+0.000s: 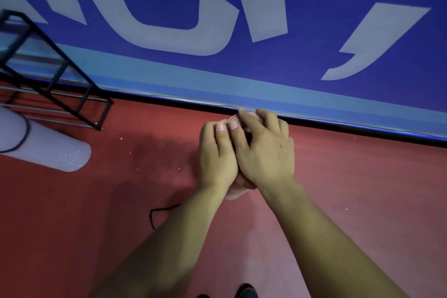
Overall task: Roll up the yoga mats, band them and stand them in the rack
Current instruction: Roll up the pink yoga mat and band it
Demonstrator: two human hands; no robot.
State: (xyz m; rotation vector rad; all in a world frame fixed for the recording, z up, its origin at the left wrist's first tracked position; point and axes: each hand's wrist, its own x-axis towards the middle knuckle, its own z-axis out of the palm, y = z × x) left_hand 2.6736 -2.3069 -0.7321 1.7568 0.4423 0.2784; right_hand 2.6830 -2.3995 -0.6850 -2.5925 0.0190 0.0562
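A pink rolled yoga mat (236,193) stands on end below me, seen from above and mostly hidden under my hands. My left hand (217,152) curls its fingers over the roll's top edge. My right hand (266,150) lies over the top from the right, its fingers bent round the far rim and overlapping the left fingers. A dark spot shows between the fingers; I cannot tell what it is. A loose black band (157,213) lies on the red floor to my lower left. The black wire rack (55,75) stands at the far left.
A lilac rolled mat (48,147) with a black band round it lies on the floor by the rack. A blue wall banner (242,19) with large pale letters runs across the back. My shoe tip (245,291) shows at the bottom edge.
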